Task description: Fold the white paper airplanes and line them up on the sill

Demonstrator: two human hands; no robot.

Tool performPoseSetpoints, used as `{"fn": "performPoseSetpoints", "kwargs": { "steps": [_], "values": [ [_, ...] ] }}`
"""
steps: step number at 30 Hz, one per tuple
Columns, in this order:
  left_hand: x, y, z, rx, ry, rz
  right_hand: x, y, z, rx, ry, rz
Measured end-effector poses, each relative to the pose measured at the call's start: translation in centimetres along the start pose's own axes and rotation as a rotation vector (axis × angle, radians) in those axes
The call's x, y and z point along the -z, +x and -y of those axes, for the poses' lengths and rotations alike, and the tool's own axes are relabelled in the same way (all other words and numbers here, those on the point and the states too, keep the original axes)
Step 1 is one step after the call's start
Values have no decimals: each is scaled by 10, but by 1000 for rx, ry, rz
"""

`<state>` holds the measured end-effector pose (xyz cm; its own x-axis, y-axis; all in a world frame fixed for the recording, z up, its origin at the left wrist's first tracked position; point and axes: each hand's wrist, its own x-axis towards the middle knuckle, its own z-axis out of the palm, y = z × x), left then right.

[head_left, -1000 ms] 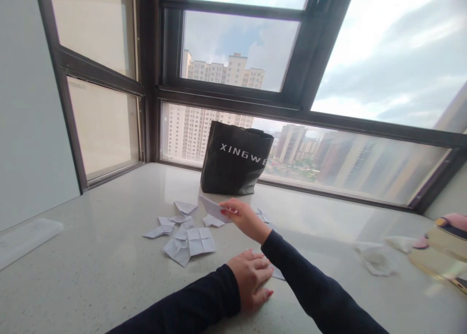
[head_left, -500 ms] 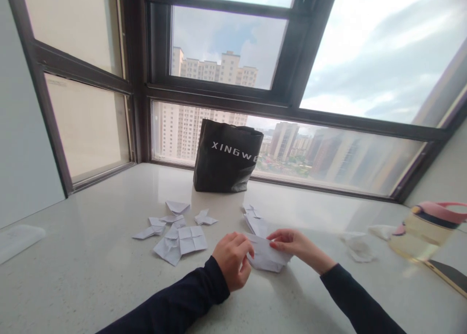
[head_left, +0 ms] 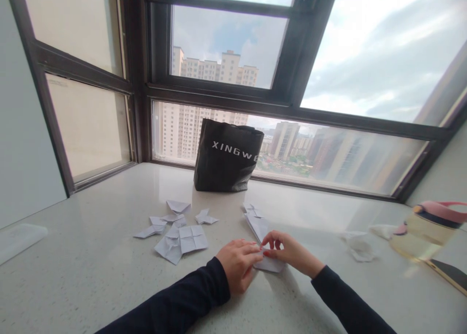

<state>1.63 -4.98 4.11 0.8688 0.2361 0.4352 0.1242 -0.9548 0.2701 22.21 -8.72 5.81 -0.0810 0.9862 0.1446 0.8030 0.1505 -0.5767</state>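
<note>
L hand (head_left: pixel 237 266) & R hand (head_left: pixel 288 252) on folded white sheet (head_left: pixel 270 266), near ctr

Dark-framed window (head_left: pixel 219 95) fills far side, tower blocks (head_left: pixel 207 129) visible thru glass. Speckled white countertop (head_left: pixel 91 280) runs below it, full width. Black bag (head_left: pixel 226 163), lettered "XINGWE", stands upright far ctr, just in front of glass.

Hands, in dark sleeves, v. close together. L hand: palm down, fingers loosely bent & side by side, tips at sheet's L edge; can't tell if gripping. R hand: half-curled, thumb & forefinger nearly meeting at sheet's far part; can't tell if a flap's pinched btwn.

Pink-lidded drink bottle (head_left: pixel 423 239) stands at R; gold-edged dark flat item (head_left: pixel 450 274) nr it, partly cut off, can't ID. Pale flat slab (head_left: pixel 22 241) at L edge.

Sheet lies on countertop just R of ctr, partly hidden by fingers. Crumpled tissue (head_left: pixel 359 246) L of bottle.

Smallest: folded paper pieces (head_left: pixel 193 239), some overlapping, in group far-L of hands; two-part paper strip (head_left: pixel 255 222) just beyond R hand's fingers.
</note>
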Motion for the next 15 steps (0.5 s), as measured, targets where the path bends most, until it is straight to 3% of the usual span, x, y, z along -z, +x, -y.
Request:
{"fn": "performPoseSetpoints", "kwargs": {
  "steps": [5, 10, 15],
  "values": [
    [-2, 0, -2, -25, -2, 61, 1, -1, 3, 0, -33, 3],
    [-8, -1, 1, -47, 3, 88, 4, -2, 7, 18, -247, -68],
    [-11, 0, 3, -42, 14, 77, 2, 10, 35, 126, -286, -129]
  ]
}}
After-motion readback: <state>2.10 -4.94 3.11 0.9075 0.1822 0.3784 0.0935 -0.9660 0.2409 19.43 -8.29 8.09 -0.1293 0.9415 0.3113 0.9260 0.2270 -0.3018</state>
